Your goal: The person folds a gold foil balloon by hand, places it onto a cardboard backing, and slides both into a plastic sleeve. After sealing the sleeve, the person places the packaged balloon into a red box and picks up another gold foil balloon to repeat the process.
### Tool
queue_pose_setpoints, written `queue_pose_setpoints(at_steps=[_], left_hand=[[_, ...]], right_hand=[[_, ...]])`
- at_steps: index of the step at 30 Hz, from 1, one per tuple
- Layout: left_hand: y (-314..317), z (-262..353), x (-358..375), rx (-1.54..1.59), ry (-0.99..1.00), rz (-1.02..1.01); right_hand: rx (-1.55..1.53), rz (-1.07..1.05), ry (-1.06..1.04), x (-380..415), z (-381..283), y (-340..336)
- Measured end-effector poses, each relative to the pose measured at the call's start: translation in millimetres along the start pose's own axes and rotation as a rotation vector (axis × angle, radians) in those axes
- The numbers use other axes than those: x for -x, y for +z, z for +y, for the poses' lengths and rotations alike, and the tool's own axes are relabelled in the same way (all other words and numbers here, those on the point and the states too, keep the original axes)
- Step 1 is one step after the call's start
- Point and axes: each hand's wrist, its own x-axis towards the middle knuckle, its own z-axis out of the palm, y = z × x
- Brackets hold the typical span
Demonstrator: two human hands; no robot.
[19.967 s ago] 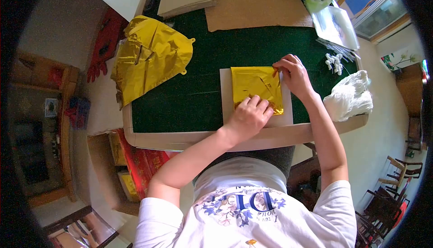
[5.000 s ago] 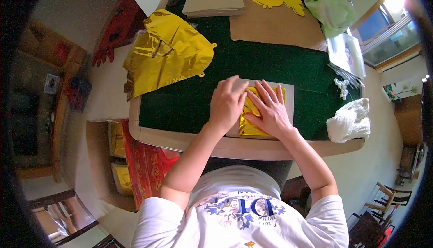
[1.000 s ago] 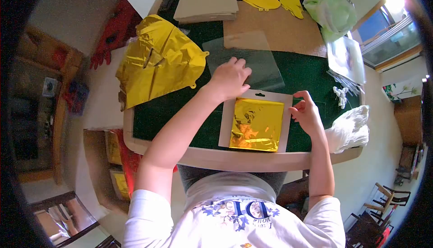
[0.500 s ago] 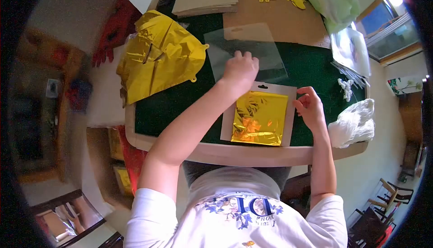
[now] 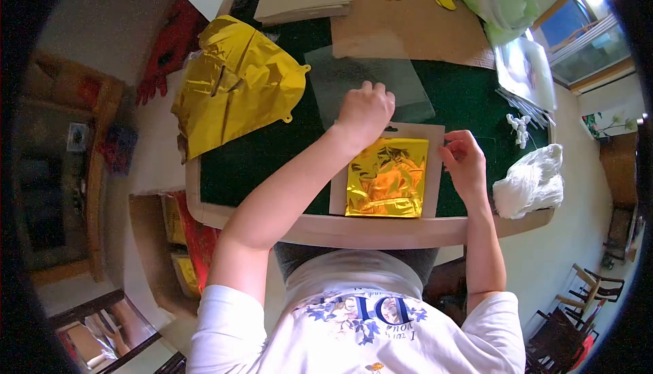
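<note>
Table (image 5: 469, 95), green-topped, under gold packet (image 5: 388, 180) and clear sleeve (image 5: 340, 78); hands (image 5: 367, 110) (image 5: 466, 163) apart, grip unclear; window (image 5: 592, 51) at right

On your white shirt (image 5: 320, 347), lower centre, you can read a large dark-blue "D" and "I", upside down; the smaller print there and on your green bag (image 5: 500, 7), upper right, is illegible.

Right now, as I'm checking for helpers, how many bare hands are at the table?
2: the left hand at the clear plastic, the right hand beside the card under the folded gold foil.
</note>
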Motion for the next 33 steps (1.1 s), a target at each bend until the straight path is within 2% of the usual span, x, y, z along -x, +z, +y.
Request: queue_pose_setpoints(at_steps=[4,13,16,19,33], left_hand=[[-2,3,1,0.020,0.008,-0.012],[-13,11,8,0.136,0.098,0.032],[-8,9,8,0.141,0.064,0.040],[-6,5,9,0.158,0.043,0.008],[-4,6,13,0.203,0.049,0.046]], right_hand=[[-0.013,0.005,-0.048,1,1,1],[0.007,-0.017,0.020,-3,-3,5],[0.151,-0.001,0.005,-3,-4,6],[0.342,-0.097,0.012,-2,-3,2],[0.408,-0.092,0.023,-5,-14,3]])
